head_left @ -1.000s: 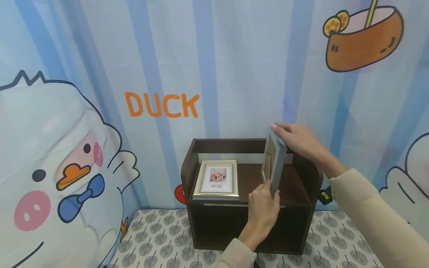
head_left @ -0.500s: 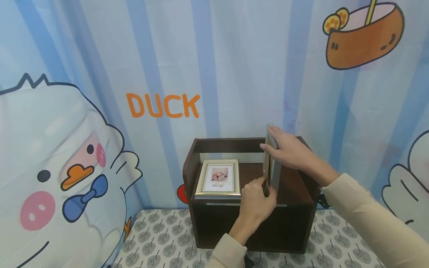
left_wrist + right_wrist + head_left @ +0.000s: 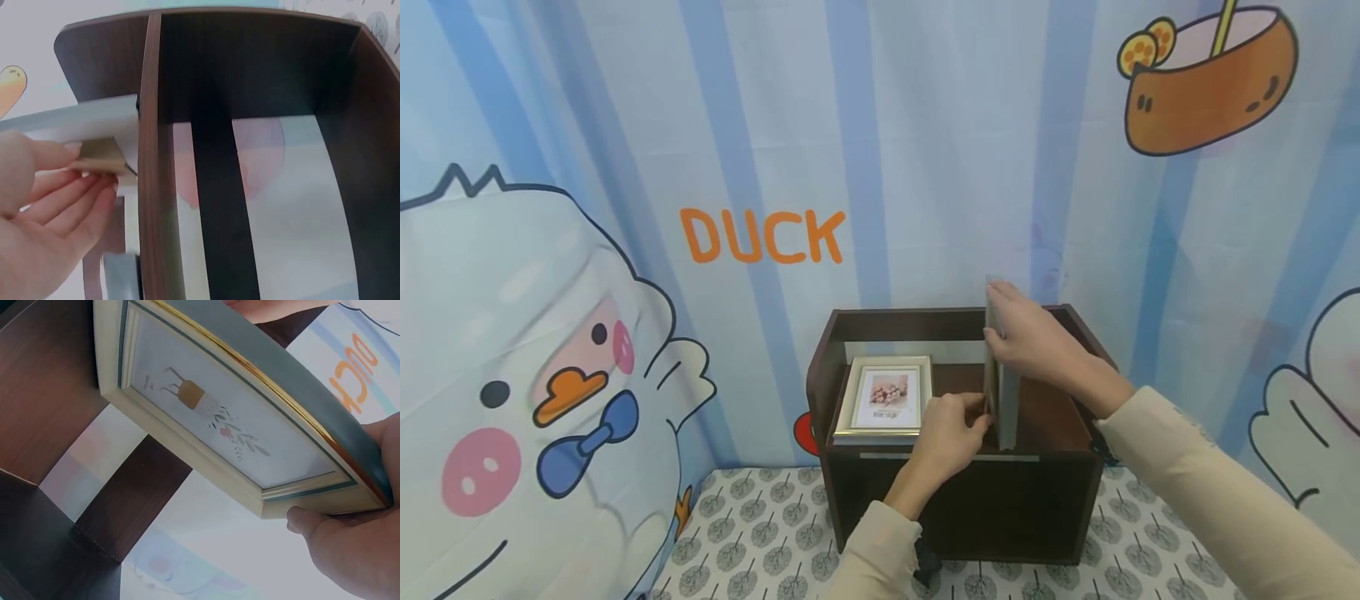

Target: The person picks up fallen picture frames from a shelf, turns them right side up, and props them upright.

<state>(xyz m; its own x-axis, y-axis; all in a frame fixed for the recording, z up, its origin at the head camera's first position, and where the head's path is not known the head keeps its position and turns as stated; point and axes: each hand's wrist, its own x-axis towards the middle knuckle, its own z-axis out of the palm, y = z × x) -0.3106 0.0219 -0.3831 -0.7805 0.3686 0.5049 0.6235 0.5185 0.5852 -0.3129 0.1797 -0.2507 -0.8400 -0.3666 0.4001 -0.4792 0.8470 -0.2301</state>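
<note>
A picture frame (image 3: 1008, 408) with a grey-green side stands on edge on the upper board of a dark brown shelf (image 3: 1060, 417), nearly edge-on in the head view. My right hand (image 3: 1028, 335) holds it by its top. In the right wrist view, its cream and gold front shows a drawn vase with flowers (image 3: 219, 415), and the thumb presses the rim. My left hand (image 3: 943, 435) is behind the frame, low down; in the left wrist view its thumb and fingertips pinch the tan back stand (image 3: 103, 159), angled out from the frame.
Another gold-rimmed picture frame (image 3: 887, 398) lies face up on the left of the same board. The shelf's side panels (image 3: 825, 367) and back rail (image 3: 910, 325) rise around the board. A printed curtain (image 3: 775, 100) hangs behind; tree-patterned cloth (image 3: 752, 533) lies underneath.
The frame has turned more edge-on and shifted slightly left. My right hand has moved left along its top; my left hand has gone from its lower edge to its back stand.
</note>
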